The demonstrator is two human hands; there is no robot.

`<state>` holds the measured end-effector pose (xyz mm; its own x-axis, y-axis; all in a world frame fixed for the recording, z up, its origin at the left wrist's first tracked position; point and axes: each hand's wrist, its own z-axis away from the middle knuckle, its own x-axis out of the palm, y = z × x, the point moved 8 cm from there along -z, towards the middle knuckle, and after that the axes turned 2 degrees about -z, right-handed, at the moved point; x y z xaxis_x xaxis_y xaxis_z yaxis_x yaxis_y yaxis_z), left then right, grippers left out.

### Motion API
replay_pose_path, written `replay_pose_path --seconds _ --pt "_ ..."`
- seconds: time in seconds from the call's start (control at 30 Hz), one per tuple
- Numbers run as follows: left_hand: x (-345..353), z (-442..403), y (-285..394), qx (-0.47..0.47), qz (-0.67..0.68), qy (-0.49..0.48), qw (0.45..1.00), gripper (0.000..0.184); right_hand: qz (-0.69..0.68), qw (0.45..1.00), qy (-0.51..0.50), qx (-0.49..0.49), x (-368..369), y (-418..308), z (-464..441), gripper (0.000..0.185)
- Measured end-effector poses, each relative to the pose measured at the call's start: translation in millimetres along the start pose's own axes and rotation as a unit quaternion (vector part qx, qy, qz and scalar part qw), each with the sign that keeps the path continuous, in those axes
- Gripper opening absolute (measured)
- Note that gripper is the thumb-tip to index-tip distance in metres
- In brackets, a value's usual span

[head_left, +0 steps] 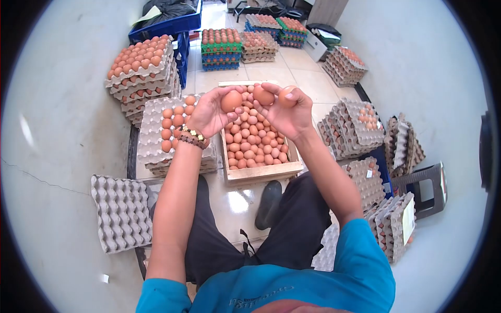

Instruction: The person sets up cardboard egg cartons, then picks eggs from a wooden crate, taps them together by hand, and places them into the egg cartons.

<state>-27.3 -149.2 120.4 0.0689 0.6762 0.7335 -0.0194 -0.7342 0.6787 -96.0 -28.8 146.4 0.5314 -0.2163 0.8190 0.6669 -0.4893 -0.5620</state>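
Note:
Above the wooden crate full of loose brown eggs, both of my hands are raised. My left hand has its fingers curled round one brown egg. In my right hand are two eggs, one between the fingers toward the left and a lighter one by the other fingers. The two hands are close together with a small gap between them. Left of the crate, a grey carton tray on a stack holds several eggs, partly behind my left wrist.
Tall egg stacks stand at the back left, with green and blue trays at the back. More stacks line the right, near a grey stool. An empty carton tray lies at the lower left.

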Motion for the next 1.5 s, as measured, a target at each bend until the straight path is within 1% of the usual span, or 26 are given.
replay_pose_path --seconds 0.1,0.13,0.23,0.27,0.37,0.4,0.5,0.53,0.63,0.67,0.73,0.77,0.8,0.9,0.93,1.0,1.03,1.07,1.1,1.13,1.23,1.33,1.43,1.5 --pt "-7.9 -0.3 3.2 0.025 0.008 -0.035 0.999 0.026 -0.008 0.997 0.072 -0.014 -22.3 15.3 -6.0 0.037" --pt "-14.7 -2.8 2.9 0.037 0.008 0.0 0.999 0.023 -0.003 0.995 0.094 -0.027 -27.9 19.7 -4.6 0.038" --pt "-19.8 -2.3 3.5 0.033 0.056 -0.035 0.997 0.021 0.004 0.992 0.121 -0.02 -36.6 30.2 3.7 0.04" --pt "-26.6 -3.7 3.6 0.04 0.068 -0.012 0.997 0.021 0.022 0.991 0.133 -0.008 -48.3 30.1 3.8 0.041" --pt "-25.4 -3.0 5.3 0.024 0.145 -0.077 0.986 0.02 0.042 0.98 0.192 -0.033 -78.1 16.0 2.9 0.039" --pt "-26.2 -2.5 4.8 0.015 0.168 -0.075 0.983 0.021 0.042 0.976 0.212 -0.038 -71.3 9.9 7.3 0.038" --pt "-30.7 -4.2 2.4 -0.004 0.215 -0.089 0.973 0.023 0.042 0.978 0.195 -0.066 -76.8 -5.0 3.0 0.037" --pt "-36.1 -4.1 1.6 -0.005 0.225 -0.065 0.972 0.026 0.039 0.978 0.193 -0.074 -78.0 -7.8 2.8 0.033" --pt "-73.5 5.2 14.3 0.027 0.171 0.054 0.983 0.024 0.042 0.976 0.195 -0.083 -69.8 -11.3 4.7 0.026" --pt "-87.2 15.1 24.4 0.054 0.128 0.102 0.985 0.026 0.043 0.976 0.194 -0.09 -65.0 -12.3 6.6 0.023" --pt "-130.2 39.6 47.7 0.079 0.032 0.214 0.973 0.026 0.036 0.978 0.189 -0.086 -69.0 -12.5 5.5 0.023" --pt "-150.2 57.1 58.1 0.088 -0.018 0.266 0.96 0.026 0.032 0.978 0.186 -0.087 -69.5 -12.2 4.2 0.023" --pt "-158.1 75.3 71.1 0.108 -0.074 0.289 0.948 0.026 0.045 0.974 0.2 -0.097 -66.3 -13.0 5.3 0.022" --pt "-220.3 127.8 79.6 0.058 -0.224 0.41 0.882 0.028 0.061 0.976 0.189 -0.086 -55.4 -12.2 1.0 0.023" --pt "-234.8 139.5 77.3 0.022 -0.303 0.404 0.863 0.028 0.071 0.975 0.19 -0.09 -51.8 -12.5 -0.4 0.023" --pt "-263.6 159.9 68.0 -0.055 -0.449 0.381 0.806 0.033 0.093 0.972 0.193 -0.097 -46.9 -11.7 -4.5 0.025" --pt "-272.2 168.9 73.6 -0.042 -0.574 0.389 0.72 0.036 0.091 0.972 0.197 -0.095 -48.2 -9.2 -7.2 0.025" --pt "-278.0 175.2 76.4 -0.029 -0.685 0.385 0.618 0.038 0.091 0.971 0.201 -0.094 -50.2 -7.4 -10.0 0.026" --pt "-267.3 175.8 78.6 -0.016 -0.78 0.371 0.503 0.042 0.091 0.97 0.206 -0.094 -52.0 -6.3 -12.0 0.027" --pt "-263.5 179.7 77.9 0.013 -0.772 0.385 0.506 0.044 0.085 0.969 0.213 -0.095 -52.5 -4.8 -12.8 0.027" --pt "-252.3 181.8 65.1 -0.02 -0.781 0.368 0.505 0.042 0.097 0.969 0.207 -0.094 -53.5 -0.6 -17.3 0.027" --pt "-246.8 181.0 54.4 -0.048 -0.752 0.373 0.542 0.04 0.084 0.971 0.209 -0.085 -54.9 4.3 -21.5 0.026" --pt "-248.2 183.3 48.8 -0.007 -0.807 0.344 0.479 0.037 0.04 0.981 0.177 -0.066 -53.9 10.0 -26.2 0.022" --pt "-253.0 185.0 45.5 0.02 -0.842 0.312 0.44 0.037 0.022 0.986 0.161 -0.048 -48.8 12.7 -26.0 0.024"
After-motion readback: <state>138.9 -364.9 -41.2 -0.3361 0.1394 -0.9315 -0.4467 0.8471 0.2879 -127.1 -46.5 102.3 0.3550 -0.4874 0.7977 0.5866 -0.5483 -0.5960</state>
